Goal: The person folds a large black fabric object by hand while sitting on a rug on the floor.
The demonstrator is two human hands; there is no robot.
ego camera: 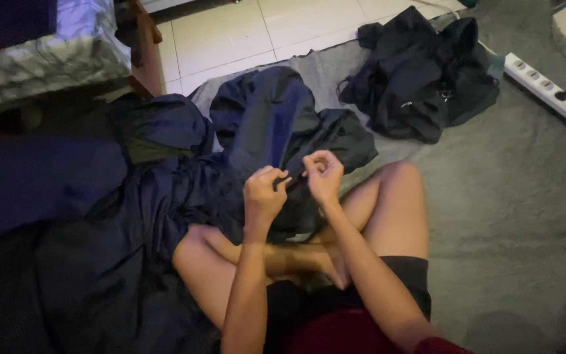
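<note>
I sit cross-legged on a grey carpet. A large dark navy garment is spread over my left leg and the floor. My left hand pinches a fold of this cloth at its upper edge. My right hand grips the same fold just to the right, fingers curled. The two hands are almost touching, a little above my knees. What lies between the fingertips is too dark to make out.
A crumpled black garment lies on the carpet at the back right. A white power strip with plugs sits at the far right. A bed with a grey cover and a wooden frame stands at the top left, beside white floor tiles.
</note>
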